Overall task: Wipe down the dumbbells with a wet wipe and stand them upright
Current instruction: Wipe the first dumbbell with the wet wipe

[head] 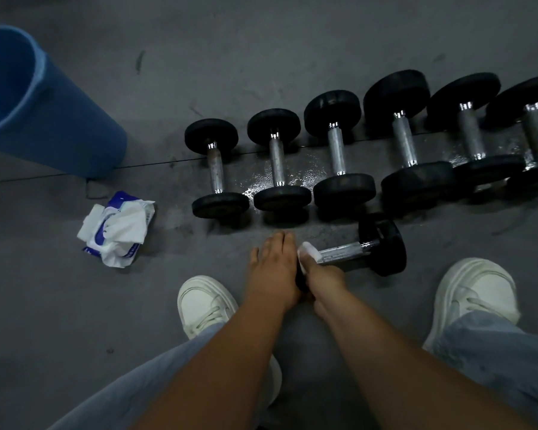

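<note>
Dumbbell [382,247] lay on its side just before the row [276,159], right hand [322,274] gripping a wipe [308,251] round its handle, left hand [277,265] resting flat, fingers straight, on its near end.

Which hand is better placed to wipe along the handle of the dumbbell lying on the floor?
Right. The right hand grips the wipe against the handle of the dumbbell, at its near end. The left hand lies flat with straight fingers beside it, holding no wipe; it probably serves best to steady.
</note>
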